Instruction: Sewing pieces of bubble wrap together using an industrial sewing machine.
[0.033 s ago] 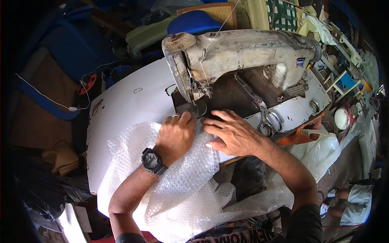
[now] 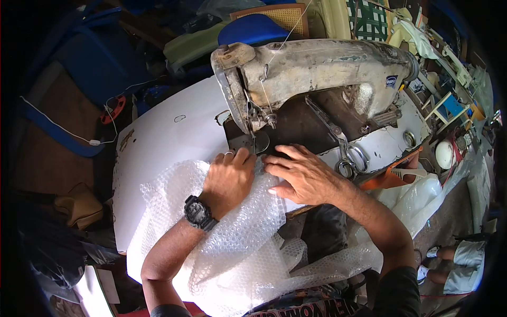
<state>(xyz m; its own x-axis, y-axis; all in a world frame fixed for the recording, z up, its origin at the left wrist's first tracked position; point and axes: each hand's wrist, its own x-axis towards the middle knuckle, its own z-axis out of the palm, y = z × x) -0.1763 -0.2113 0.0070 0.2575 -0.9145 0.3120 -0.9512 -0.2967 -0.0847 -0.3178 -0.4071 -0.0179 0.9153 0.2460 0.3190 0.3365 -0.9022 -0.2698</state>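
Clear bubble wrap (image 2: 232,259) lies bunched over the table's front and my lap, its upper end running up under the needle area of a worn sewing machine (image 2: 327,66). My left hand (image 2: 228,177), with a ring and a black wristwatch, has its fingers bent and pressed together on the wrap just in front of the presser foot. Right of it, my right hand (image 2: 301,174) rests palm down at the wrap's edge, fingers apart and thumb touching the sheet. The fingertips of both hands are partly hidden at the wrap. A thread runs down the machine's head.
Metal scissors (image 2: 343,150) lie on the machine bed, right of my right hand. The white tabletop (image 2: 169,127) extends left. Beyond its right edge are an orange piece (image 2: 391,177) and more plastic sheeting. A person's legs (image 2: 449,267) show at the lower right.
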